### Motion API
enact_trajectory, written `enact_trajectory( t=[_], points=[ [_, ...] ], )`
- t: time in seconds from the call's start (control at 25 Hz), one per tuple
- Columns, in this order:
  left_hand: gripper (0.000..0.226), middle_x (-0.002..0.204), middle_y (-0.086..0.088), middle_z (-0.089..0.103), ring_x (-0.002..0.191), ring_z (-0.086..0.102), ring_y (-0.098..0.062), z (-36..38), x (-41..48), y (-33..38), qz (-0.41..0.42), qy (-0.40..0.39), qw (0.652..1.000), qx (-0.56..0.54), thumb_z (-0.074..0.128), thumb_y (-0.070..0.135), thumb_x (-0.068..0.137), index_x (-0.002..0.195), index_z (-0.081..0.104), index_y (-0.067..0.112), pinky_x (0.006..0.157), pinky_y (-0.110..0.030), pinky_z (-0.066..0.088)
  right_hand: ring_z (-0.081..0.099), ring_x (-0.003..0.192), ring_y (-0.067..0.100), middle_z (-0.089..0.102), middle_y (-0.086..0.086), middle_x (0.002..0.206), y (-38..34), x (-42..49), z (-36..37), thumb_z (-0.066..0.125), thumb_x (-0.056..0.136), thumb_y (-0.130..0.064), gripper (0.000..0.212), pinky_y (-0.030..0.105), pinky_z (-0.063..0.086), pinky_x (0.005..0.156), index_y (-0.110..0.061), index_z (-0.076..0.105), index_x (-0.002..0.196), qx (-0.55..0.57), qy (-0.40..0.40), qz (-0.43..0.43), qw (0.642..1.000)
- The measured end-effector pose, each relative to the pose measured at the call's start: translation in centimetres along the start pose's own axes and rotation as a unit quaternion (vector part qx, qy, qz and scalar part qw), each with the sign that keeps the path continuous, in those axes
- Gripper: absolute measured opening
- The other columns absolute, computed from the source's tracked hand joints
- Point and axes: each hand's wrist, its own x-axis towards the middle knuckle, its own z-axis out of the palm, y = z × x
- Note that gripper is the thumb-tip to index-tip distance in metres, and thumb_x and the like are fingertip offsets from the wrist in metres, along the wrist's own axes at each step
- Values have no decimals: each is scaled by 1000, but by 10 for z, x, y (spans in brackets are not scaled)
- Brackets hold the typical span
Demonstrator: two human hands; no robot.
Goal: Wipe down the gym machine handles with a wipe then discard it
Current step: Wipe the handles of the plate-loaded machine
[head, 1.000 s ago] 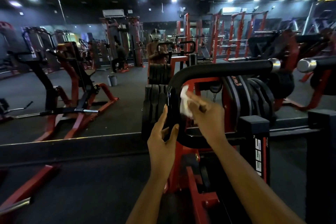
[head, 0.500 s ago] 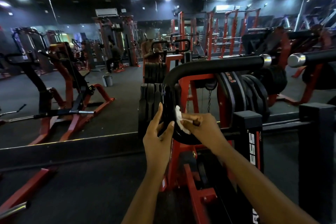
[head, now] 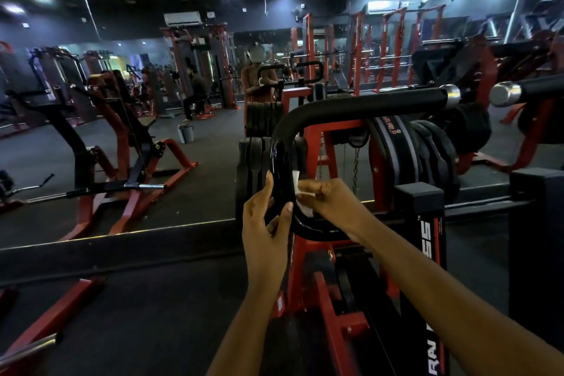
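A black curved handle loops from a horizontal bar down through a glossy bend on a red machine. My right hand holds a white wipe pressed to the inner side of the bend's lower part. My left hand stands upright on the outer side of the same bend, fingers straight, thumb and fingertips touching the tube. Much of the wipe is hidden under my right fingers.
Black weight plates hang on the red frame behind the handle. A black upright pad stands at right. A wall mirror ahead reflects the gym; a small bucket shows in it. A chrome bar end is at right.
My right hand has slid the wipe down the curved handle from the upper bend to its lower part. My left hand stayed beside the tube and followed slightly down.
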Motion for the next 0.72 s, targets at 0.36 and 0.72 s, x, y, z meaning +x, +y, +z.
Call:
enact_trajectory(
  t=[0.36, 0.72],
  points=[
    [53, 121, 24, 35, 113, 44, 2, 1, -1, 1, -8, -9, 1000, -15, 55, 30, 89, 121, 26, 61, 75, -6, 39, 61, 79, -9, 66, -7, 98, -42, 22, -9, 57, 88, -7, 24, 7, 48, 68, -13, 64, 109, 110, 117, 12, 987],
    [55, 127, 13, 44, 107, 50, 3, -4, 1, 0, 5, -4, 1000, 7, 57, 25, 89, 133, 31, 47, 70, 4, 40, 61, 85, -2, 69, 4, 106, -8, -43, 10, 56, 88, -6, 28, -4, 36, 70, -12, 64, 115, -228, 89, -84, 966]
  ],
)
